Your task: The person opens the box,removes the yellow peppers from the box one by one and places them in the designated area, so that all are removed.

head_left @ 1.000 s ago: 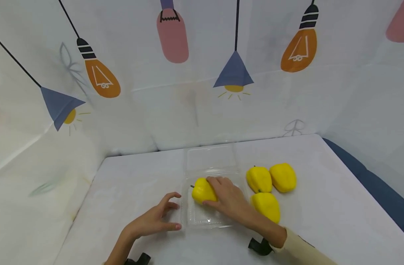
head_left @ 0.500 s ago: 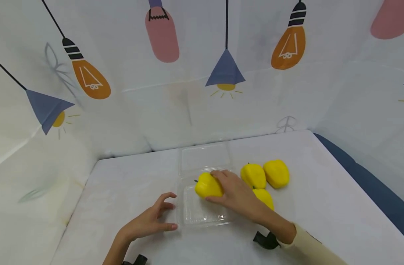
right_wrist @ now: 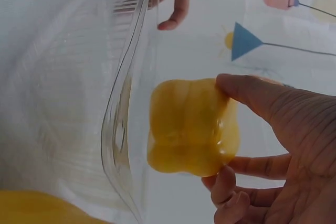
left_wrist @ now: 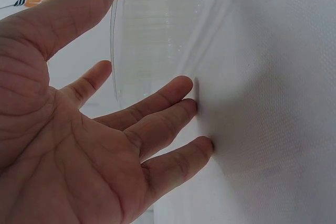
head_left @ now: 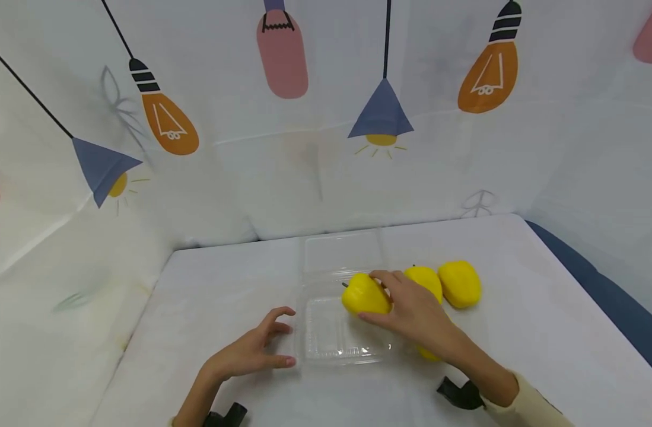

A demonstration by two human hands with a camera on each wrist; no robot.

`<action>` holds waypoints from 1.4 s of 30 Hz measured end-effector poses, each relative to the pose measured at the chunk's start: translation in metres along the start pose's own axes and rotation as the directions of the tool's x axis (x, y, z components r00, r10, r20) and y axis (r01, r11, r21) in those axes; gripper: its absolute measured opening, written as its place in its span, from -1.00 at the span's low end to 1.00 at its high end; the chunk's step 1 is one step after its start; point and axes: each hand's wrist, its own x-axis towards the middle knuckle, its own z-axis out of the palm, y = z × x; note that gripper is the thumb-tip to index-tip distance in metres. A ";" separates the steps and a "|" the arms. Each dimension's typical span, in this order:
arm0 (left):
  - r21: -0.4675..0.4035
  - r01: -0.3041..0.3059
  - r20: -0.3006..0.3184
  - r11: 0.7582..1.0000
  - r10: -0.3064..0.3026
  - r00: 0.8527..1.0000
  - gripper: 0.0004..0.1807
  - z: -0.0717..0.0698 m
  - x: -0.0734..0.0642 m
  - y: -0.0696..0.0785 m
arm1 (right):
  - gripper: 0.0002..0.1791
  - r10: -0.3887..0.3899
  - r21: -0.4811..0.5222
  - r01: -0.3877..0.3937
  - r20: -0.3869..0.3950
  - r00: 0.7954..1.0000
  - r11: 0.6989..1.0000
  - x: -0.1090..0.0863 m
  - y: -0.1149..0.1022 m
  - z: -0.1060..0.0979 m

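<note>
My right hand (head_left: 413, 308) grips a yellow bell pepper (head_left: 365, 295) between thumb and fingers, its dark stem pointing left in the head view. The pepper is held over the right part of a clear plastic clamshell box (head_left: 326, 354), whose lid (head_left: 342, 252) lies folded back. From the right wrist, the pepper (right_wrist: 191, 124) appears above the box's rim (right_wrist: 113, 150). My left hand (head_left: 253, 350) rests beside the box's left side with fingers spread and nothing held. In the left wrist view, its fingertips (left_wrist: 184, 103) touch the white tabletop near the box wall (left_wrist: 152, 35).
Right of the box lie more yellow bell peppers: one at the back right (head_left: 459, 284), another beside it (head_left: 424, 281), and one mostly hidden under my right forearm (head_left: 428, 354). A white patterned curtain (head_left: 315, 148) hangs behind the table. A blue object (head_left: 571, 255) borders the right edge.
My right hand has lifted the pepper from inside the box and carried it to the right. The left hand has stayed beside the box. The head view has shifted slightly.
</note>
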 end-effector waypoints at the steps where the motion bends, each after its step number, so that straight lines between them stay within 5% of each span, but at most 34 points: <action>1: 0.002 -0.002 0.000 1.000 0.002 1.000 -0.11 0.000 0.000 0.000 | -0.18 0.001 -0.001 -0.001 0.003 1.000 1.000 -0.001 0.001 -0.001; 42: 0.030 0.014 -0.003 0.999 -0.014 1.000 -0.12 -0.001 -0.001 -0.005 | -0.07 0.144 -0.073 -0.146 -0.025 0.989 0.987 -0.034 0.053 -0.057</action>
